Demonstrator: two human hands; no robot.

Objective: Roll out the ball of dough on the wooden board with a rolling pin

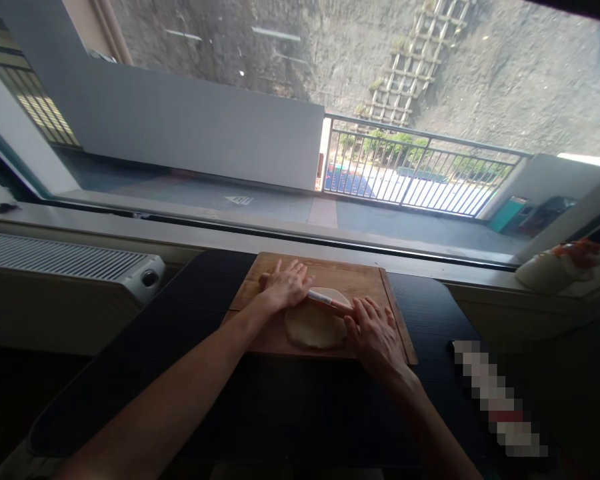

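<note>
A slim rolling pin (320,297) lies at a slant across a flat, pale round of dough (314,325). Both rest on a wooden board (365,280). My left hand (286,283) is over the pin's far left end, palm down, its fingers reaching forward past it. Nearer to me, my right hand (375,328) covers the right end, with the fingers bent over the wood. The middle of the pin, with a whitish label, shows between my hands. The dough's right edge passes close to my right hand.
The board stands on a dark table (180,333) against a window sill (220,241). A white radiator (80,267) is at the left. A blurred-out item (500,400) lies at the table's right, and a pale rounded pot (545,272) sits on the sill.
</note>
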